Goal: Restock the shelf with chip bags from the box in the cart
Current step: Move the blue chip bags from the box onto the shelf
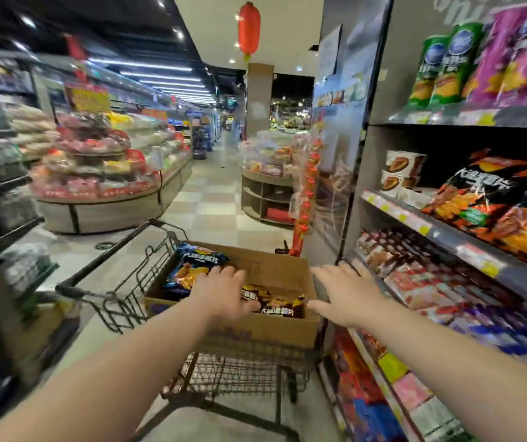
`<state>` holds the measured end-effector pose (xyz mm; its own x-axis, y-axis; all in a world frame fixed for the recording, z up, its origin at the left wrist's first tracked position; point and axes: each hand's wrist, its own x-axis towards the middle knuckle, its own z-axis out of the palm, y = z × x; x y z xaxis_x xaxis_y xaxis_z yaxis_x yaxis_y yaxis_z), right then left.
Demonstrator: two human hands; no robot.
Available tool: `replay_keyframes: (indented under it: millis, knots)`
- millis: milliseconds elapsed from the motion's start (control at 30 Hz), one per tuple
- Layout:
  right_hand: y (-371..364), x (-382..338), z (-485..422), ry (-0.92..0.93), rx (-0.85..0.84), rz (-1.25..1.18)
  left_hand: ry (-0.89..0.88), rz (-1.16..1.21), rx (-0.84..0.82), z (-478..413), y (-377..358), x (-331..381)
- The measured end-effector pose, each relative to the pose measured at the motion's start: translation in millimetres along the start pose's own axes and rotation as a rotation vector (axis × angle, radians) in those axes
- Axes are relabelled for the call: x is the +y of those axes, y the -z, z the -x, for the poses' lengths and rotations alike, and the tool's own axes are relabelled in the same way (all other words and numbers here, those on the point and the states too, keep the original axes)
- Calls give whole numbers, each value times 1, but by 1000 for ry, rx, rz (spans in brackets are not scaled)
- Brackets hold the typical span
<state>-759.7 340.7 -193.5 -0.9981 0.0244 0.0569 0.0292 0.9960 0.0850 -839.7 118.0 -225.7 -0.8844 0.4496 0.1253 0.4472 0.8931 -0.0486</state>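
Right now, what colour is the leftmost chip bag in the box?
Chip bag: dark blue, orange chips; head view.

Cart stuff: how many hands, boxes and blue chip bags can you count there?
Hands: 2 (left hand, right hand)
Cardboard box: 1
Blue chip bag: 1
Total: 4

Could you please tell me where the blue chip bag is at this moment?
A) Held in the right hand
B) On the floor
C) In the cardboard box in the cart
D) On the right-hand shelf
C: the blue chip bag stands in the far left corner of the cardboard box, which sits in the cart, just beyond the left hand.
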Motion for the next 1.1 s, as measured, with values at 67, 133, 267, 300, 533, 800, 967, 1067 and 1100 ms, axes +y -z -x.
replay_keyframes:
  millis: [67, 133, 267, 300, 533, 800, 967, 1067, 1100]
  knots:
    - [-8, -23, -19, 40, -33, -24, 35, 3, -4, 3, -8, -28]
    - [-14, -38, -36, 69, -44, -25, 65, 0, -25, 1, -15, -50]
    - [-22, -51, -73, 100, -85, -22, 110, 6, -56, -11, -29, -81]
    - [-24, -51, -84, 108, -87, -18, 119, 4, -55, -15, -34, -88]
    - [-59, -36, -179, 132, -104, -37, 213, -17, -80, -71, -61, -130]
    - [-107, 0, -280, 167, -189, -102, 281, -2, -161, -168, -90, -137]
    - [-139, 12, -322, 190, -289, -106, 303, 28, -217, -202, -119, -139]
    - [-156, 10, -340, 190, -352, -108, 324, 47, -253, -215, -133, -144]
    - [-162, 8, -345, 192, -372, -107, 334, 53, -264, -219, -137, -147]
